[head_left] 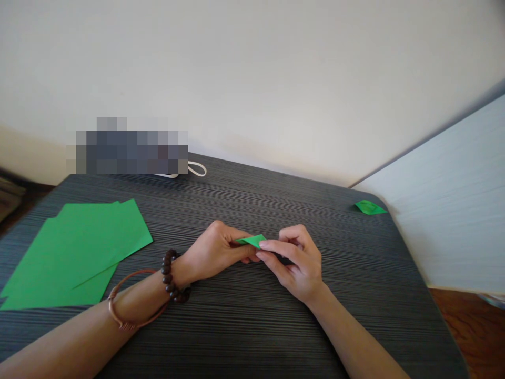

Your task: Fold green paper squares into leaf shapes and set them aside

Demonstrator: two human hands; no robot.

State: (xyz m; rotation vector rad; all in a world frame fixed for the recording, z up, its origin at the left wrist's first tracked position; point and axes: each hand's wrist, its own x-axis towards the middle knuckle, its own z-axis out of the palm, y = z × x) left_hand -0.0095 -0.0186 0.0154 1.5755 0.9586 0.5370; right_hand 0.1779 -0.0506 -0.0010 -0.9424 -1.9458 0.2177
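Note:
A small piece of folded green paper (253,240) is held up between my two hands, over the middle of the dark table. My left hand (219,250) pinches its left end between thumb and fingers; a beaded bracelet and a copper-coloured bangle circle that arm. On the right end, the thumb and index finger of my right hand (298,260) are closed on the paper, with the other fingers curled. The fingers hide part of the paper's lower side.
Loose green paper sheets (84,252) overlap on the left of the table (236,326). Another folded green paper piece (370,207) lies at the far right corner. A blurred-out object (134,152) with a white loop (198,169) stands at the back left, by the wall.

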